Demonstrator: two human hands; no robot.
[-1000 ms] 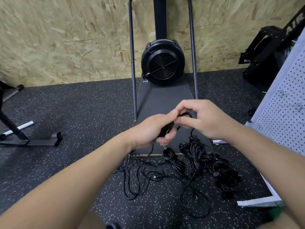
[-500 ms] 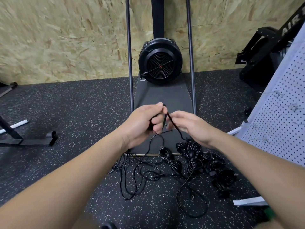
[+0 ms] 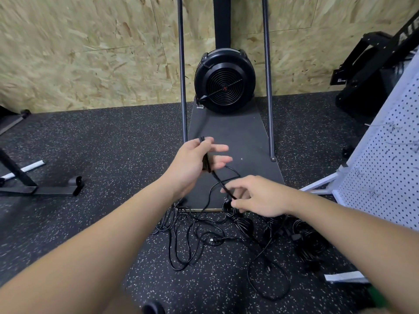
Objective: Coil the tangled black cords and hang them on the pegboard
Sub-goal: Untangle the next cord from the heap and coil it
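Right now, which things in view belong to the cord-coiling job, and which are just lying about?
Part of the job:
- left hand, holding a few loops of cord
- right hand, pinching that cord
- tangled black cords on the floor
- white pegboard

Just lying about:
- black fan unit on its dark platform
- black metal frame
- OSB wall
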